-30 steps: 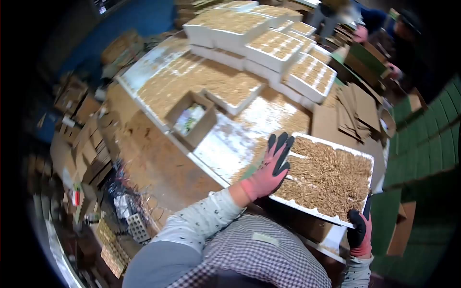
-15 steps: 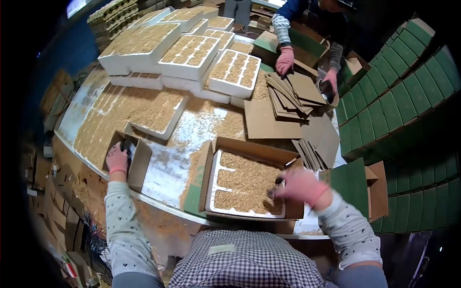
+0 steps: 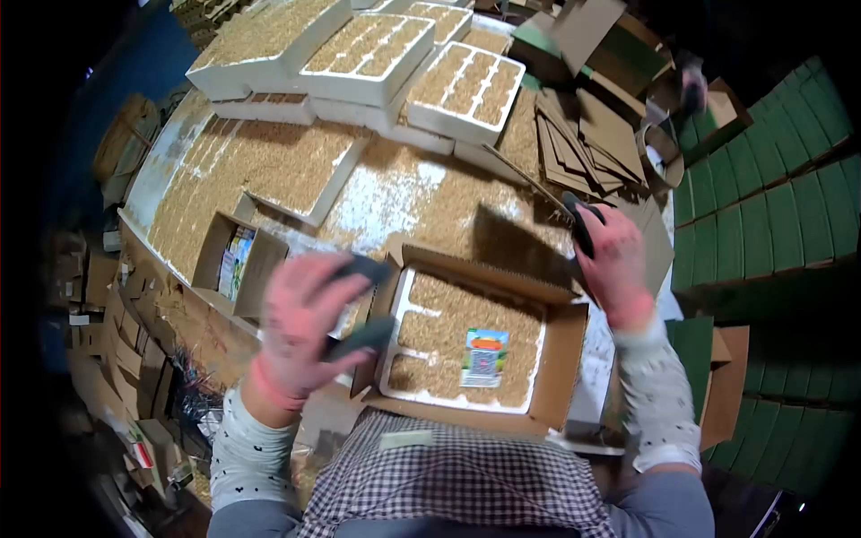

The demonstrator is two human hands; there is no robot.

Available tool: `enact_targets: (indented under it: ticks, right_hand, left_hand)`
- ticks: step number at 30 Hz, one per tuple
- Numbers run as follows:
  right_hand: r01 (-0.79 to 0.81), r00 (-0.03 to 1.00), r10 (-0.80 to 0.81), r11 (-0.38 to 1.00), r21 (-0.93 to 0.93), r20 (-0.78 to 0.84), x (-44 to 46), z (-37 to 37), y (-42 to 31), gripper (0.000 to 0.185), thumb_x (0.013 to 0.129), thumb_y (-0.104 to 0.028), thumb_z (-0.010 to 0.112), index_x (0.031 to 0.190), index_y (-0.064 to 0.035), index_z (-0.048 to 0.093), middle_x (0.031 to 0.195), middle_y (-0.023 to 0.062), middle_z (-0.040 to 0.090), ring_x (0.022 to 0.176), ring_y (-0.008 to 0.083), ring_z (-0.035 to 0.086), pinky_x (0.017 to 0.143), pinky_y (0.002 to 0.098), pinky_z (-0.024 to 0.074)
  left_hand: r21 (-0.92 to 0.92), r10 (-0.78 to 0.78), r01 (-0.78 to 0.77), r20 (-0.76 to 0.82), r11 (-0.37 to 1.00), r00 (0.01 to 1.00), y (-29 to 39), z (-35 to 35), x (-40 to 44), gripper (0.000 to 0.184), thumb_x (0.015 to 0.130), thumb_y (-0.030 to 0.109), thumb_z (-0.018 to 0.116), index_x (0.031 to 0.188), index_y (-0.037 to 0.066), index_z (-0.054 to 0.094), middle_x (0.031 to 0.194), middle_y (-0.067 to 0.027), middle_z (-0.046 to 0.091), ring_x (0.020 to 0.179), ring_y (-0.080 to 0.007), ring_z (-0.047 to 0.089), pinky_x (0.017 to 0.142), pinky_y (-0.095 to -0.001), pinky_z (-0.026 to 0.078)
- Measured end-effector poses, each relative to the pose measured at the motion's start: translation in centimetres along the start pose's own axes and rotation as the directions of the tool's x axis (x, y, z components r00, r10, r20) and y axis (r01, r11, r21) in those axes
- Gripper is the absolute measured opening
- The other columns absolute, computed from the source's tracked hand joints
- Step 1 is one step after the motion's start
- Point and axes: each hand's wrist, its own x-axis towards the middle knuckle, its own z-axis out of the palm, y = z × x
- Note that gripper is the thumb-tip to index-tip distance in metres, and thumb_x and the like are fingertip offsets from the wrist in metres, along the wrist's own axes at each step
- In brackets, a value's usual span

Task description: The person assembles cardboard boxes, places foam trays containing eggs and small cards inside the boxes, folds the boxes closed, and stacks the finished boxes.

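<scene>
Pinching the sheet [image 3: 527, 178] in the right hand [image 3: 614, 260], with left hand [image 3: 309, 323] spread beside the box [image 3: 567, 354]; best levelled gently, without nudging the card [image 3: 485, 359]!

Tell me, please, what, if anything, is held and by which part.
The right hand grips a cardboard sheet by one edge; the left hand appears empty.

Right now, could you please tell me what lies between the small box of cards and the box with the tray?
In the head view, the left hand shows between the small box and the tray's box, hiding part of the tabletop.
</scene>
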Motion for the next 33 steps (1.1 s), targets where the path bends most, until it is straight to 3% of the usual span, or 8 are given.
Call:
enact_targets:
  ticks: [3, 5, 13, 18, 22, 25, 28, 33]
  right_hand:
    - [0.324, 0.927, -0.354, 0.922, 0.211, 0.124, -5.0, -4.8, -7.6, 0.034, 0.07, -0.011, 0.06, 0.104, -0.0162, 0.06, 0.084, 0.0025, 0.053, 0.074, 0.02, 0.056, 0.056, 0.0324, 0.0461]
    - [0.413, 0.822, -0.488, 0.866, 0.282, 0.294, -10.1, -4.5, -11.6, 0.027, 0.076, -0.014, 0.054, 0.102, -0.0162, 0.06, 0.082, 0.0014, 0.052, 0.074, 0.0174, 0.055, 0.057, 0.0323, 0.0469]
    - [0.411, 0.795, -0.444, 0.895, 0.171, 0.414, -13.4, -2.3, -13.7, 0.007, 0.077, -0.018, 0.054, 0.079, -0.0141, 0.06, 0.076, 0.0007, 0.055, 0.076, 0.0166, 0.058, 0.058, 0.0297, 0.0464]
    - [0.152, 0.966, -0.153, 0.988, 0.018, 0.207, -12.2, -3.2, -12.3, 0.003, 0.074, -0.016, 0.056, 0.076, -0.0139, 0.057, 0.074, 0.0043, 0.057, 0.071, 0.0192, 0.06, 0.062, 0.0309, 0.0467]
    - [-0.108, 0.962, 0.072, 0.986, 0.126, 0.264, -9.6, -4.7, -10.9, 0.032, 0.064, -0.029, 0.075, 0.082, -0.0084, 0.058, 0.079, 0.0095, 0.06, 0.078, 0.0262, 0.061, 0.068, 0.0352, 0.0483]
    - [-0.291, 0.805, -0.052, 0.833, 0.47, 0.591, -7.7, -4.7, -8.2, 0.035, 0.064, -0.027, 0.077, 0.079, -0.0017, 0.059, 0.074, 0.0118, 0.063, 0.072, 0.0273, 0.061, 0.066, 0.0348, 0.047]
    - [-0.49, 0.819, 0.024, 0.548, 0.678, 0.573, -7.4, -4.6, -5.6, 0.035, 0.067, -0.02, 0.076, 0.091, 0.0008, 0.062, 0.078, 0.0102, 0.065, 0.071, 0.016, 0.058, 0.067, 0.0291, 0.0467]
    - [0.138, 0.775, 0.443, 0.577, 0.805, -0.451, -6.9, -12.3, -5.8, 0.027, 0.072, -0.002, 0.07, 0.097, 0.0003, 0.062, 0.086, 0.0106, 0.062, 0.078, 0.0212, 0.061, 0.071, 0.0322, 0.0496]
  left_hand:
    - [0.029, 0.123, -0.122, -0.061, 0.992, 0.99, 2.3, -0.3, 1.9, 0.044, 0.06, 0.029, 0.076, 0.096, 0.009, 0.058, 0.096, -0.0085, 0.056, 0.088, -0.0278, 0.055, 0.077, -0.0371, 0.044]
    - [0.022, 0.187, -0.22, 0.446, 0.975, 0.875, 4.1, 1.6, 3.1, 0.024, 0.068, 0.023, 0.068, 0.085, 0.01, 0.058, 0.088, -0.0048, 0.056, 0.085, -0.0214, 0.057, 0.072, -0.0343, 0.044]
    - [0.008, 0.125, -0.347, 0.925, 0.938, 0.359, 2.8, 12.9, 2.0, 0.045, 0.063, 0.025, 0.076, 0.101, 0.007, 0.058, 0.096, -0.0128, 0.062, 0.094, -0.0299, 0.06, 0.079, -0.0381, 0.048]
    - [-0.114, 0.069, -0.043, 0.232, 0.993, 0.97, 4.1, 1.8, 1.1, 0.049, 0.07, 0.013, 0.07, 0.115, 0.005, 0.055, 0.114, -0.0139, 0.056, 0.107, -0.0307, 0.054, 0.096, -0.037, 0.041]
    - [-0.177, -0.06, 0.02, -0.225, 0.984, 0.973, 4.7, -1.2, -1.9, 0.056, 0.058, 0.01, 0.077, 0.11, 0.008, 0.058, 0.11, -0.0118, 0.055, 0.102, -0.0328, 0.053, 0.091, -0.0407, 0.042]
    - [0.094, 0.211, -0.215, 0.05, 0.972, 0.976, 5.2, 1.7, -2.4, 0.072, 0.054, 0.026, 0.082, 0.119, 0.012, 0.053, 0.123, -0.0142, 0.049, 0.117, -0.035, 0.044, 0.101, -0.0467, 0.033]
    - [0.106, -0.035, 0.02, 0.139, 0.994, 0.99, 4.6, 4.3, -3.0, 0.102, 0.05, 0.033, 0.086, 0.134, 0.004, 0.036, 0.141, -0.0246, 0.025, 0.129, -0.0416, 0.028, 0.108, -0.0485, 0.023]
    - [0.123, 0.117, -0.133, 0.128, 0.983, 0.985, 3.4, 3.6, -4.5, 0.067, 0.062, 0.04, 0.078, 0.116, 0.007, 0.055, 0.133, -0.0165, 0.042, 0.129, -0.0383, 0.031, 0.11, -0.0512, 0.018]
